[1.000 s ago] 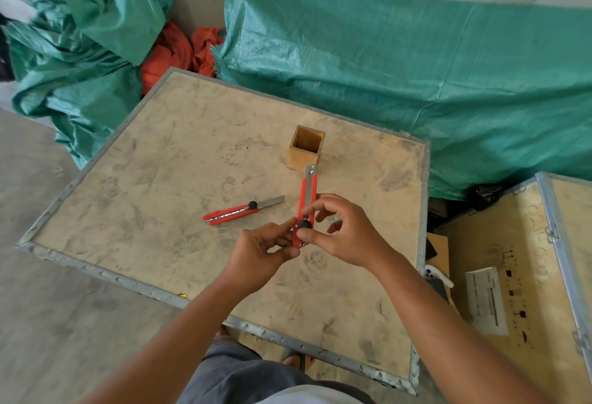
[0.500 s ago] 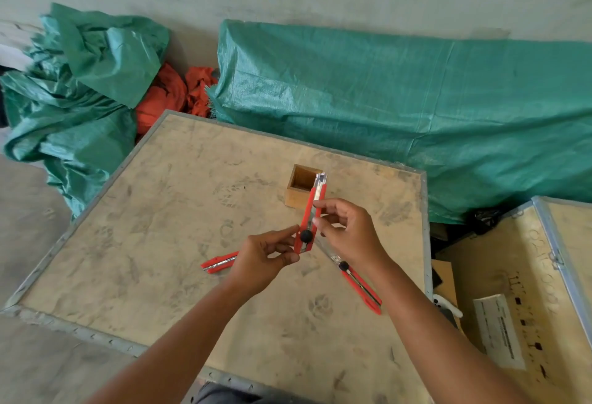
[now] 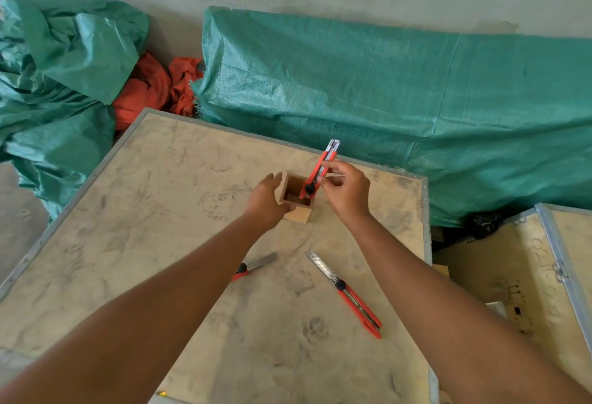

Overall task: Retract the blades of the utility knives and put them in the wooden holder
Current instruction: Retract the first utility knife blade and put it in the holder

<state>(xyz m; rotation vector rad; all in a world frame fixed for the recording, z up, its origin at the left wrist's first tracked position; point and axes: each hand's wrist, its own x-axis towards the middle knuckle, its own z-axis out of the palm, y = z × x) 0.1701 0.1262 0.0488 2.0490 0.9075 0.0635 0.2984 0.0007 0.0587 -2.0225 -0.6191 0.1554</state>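
A small square wooden holder (image 3: 301, 214) stands on the plywood crate top (image 3: 153, 211). My right hand (image 3: 347, 190) grips a red utility knife (image 3: 321, 168) with its blade drawn in, tilted, its lower end inside the holder's opening. My left hand (image 3: 267, 203) rests against the holder's left side, fingers around it. Two more red knives lie nearer to me with their blades out: one (image 3: 347, 294) to the right, the other (image 3: 256, 266) partly hidden under my left forearm.
Green tarpaulin (image 3: 400, 108) covers a long heap behind the crate, with more green and orange cloth (image 3: 150, 89) at the back left. A second plywood crate (image 3: 525, 275) stands to the right. Concrete floor lies to the left.
My right hand has carried the knife forward from in front of me to the holder and lowered its end inside. My left hand let go of the knife and moved to the holder's side.
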